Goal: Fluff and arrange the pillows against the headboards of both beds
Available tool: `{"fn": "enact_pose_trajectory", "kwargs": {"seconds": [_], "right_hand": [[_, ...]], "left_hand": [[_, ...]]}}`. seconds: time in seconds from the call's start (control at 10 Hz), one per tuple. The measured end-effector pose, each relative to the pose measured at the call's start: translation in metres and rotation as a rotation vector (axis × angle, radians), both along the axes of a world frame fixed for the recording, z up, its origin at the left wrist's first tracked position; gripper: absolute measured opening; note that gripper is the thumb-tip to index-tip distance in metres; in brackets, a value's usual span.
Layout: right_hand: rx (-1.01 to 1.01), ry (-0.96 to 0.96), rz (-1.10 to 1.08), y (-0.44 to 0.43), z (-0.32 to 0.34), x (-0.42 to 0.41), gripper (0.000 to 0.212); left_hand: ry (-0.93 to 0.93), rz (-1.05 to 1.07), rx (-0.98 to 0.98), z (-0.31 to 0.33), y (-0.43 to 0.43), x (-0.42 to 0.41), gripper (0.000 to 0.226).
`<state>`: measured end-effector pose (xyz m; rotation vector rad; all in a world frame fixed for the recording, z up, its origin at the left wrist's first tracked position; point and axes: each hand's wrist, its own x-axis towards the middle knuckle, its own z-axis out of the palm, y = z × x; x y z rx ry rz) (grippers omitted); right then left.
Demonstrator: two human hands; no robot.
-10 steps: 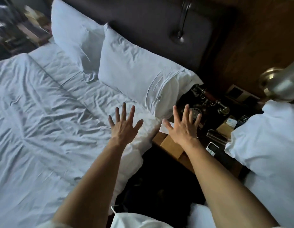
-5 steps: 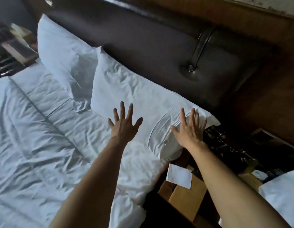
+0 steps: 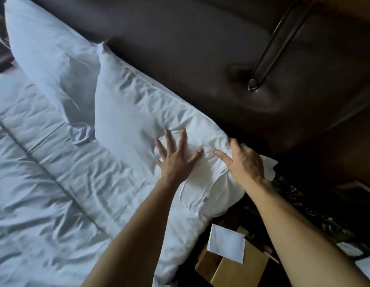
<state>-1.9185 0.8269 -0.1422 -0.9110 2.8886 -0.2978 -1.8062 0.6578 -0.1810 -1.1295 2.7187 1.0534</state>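
Against the dark leather headboard (image 3: 200, 59), left hand (image 3: 175, 160) spread flat, right hand (image 3: 245, 162) cupping the near pillow (image 3: 134, 112)'s end: plump evenly, keeping it upright

We reach both bare forearms forward from the near edge, the 2 running almost parallel. Our left hand (image 3: 175, 160) lies flat, palm down, with all 5 fingers spread wide and pointing far. Our right hand (image 3: 243, 161), just to its right, is palm down too, thumb stretched left, its fingers curled over and partly hidden.
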Motion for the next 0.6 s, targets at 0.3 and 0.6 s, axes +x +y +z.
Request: {"fn": "enact_pose_trajectory", "kwargs": {"seconds": [0.3, 0.6], "right_hand": [[0.014, 0.014, 0.116, 0.020, 0.046, 0.015, 0.057], [0.305, 0.081, 0.062, 0.060, 0.058, 0.016, 0.068]], "left_hand": [[0.040, 0.018, 0.010, 0.019, 0.016, 0.022, 0.088], [-0.114, -0.152, -0.035, 0.044, 0.034, 0.042, 0.083]]}}
